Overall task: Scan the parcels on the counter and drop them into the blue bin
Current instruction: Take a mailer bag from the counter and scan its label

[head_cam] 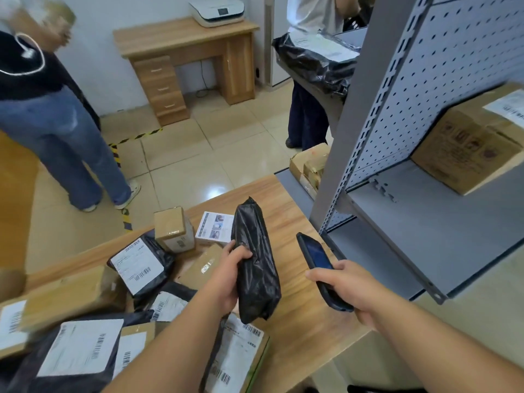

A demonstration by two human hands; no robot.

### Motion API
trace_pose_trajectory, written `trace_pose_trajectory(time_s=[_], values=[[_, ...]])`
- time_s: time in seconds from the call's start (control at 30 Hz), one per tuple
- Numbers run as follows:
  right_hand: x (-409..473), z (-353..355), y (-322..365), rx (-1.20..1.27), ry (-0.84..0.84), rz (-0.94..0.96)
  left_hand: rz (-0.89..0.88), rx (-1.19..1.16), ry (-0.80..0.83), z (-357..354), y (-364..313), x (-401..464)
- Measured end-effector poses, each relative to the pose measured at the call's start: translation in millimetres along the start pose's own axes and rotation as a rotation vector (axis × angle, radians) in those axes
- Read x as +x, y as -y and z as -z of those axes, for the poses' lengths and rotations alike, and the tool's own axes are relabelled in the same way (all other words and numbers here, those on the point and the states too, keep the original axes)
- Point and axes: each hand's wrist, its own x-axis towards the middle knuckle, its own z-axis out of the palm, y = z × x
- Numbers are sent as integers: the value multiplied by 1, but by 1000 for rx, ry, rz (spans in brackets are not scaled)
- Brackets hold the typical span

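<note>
We're standing at a wooden counter (295, 199) w/ a grey metal shelf (419, 228) rising at our right; a cardboard box (470, 148) is sitting on its upper level. Two other people are standing on the tiled floor beyond, one in jeans (65, 143) at left, one in dark trousers (306, 117) by a black bag (314, 63). A wooden desk (184, 55) w/ a printer (217, 9) on top is sitting against the back wall.

A pile of parcels is covering the counter's left half: black bags w/ white labels (139, 265), brown boxes (173, 228), a small white box (214, 228).

Both forearms are reaching fwd from the bottom edge. Our left hand (231, 268) is gripping a long black parcel (255, 265), fingers curled over its left edge, thumb side hidden behind it; we're holding it upright and slightly tilted, above the counter, just right of the pile. No label is showing on the side facing us.

Our right hand (344, 285) is gripping a dark handheld scanner (320, 268), fingers wrapped round its lower body, screen end pointing up and fwd, just beside the parcel but apart from it.
</note>
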Motion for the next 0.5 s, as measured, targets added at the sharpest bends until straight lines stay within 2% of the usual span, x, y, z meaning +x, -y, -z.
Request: trace_pose_trajectory(time_s=[0.13,0.4,0.5], values=[[-5,-4,12,-65,75,22,-36,-68,138,21,-11,-9],[-12,-5,36,-204,219,4,12,-162,294,59,-24,-13],[-14,-4,44,-224,298,-5,-18,-173,302,68,-29,-11]])
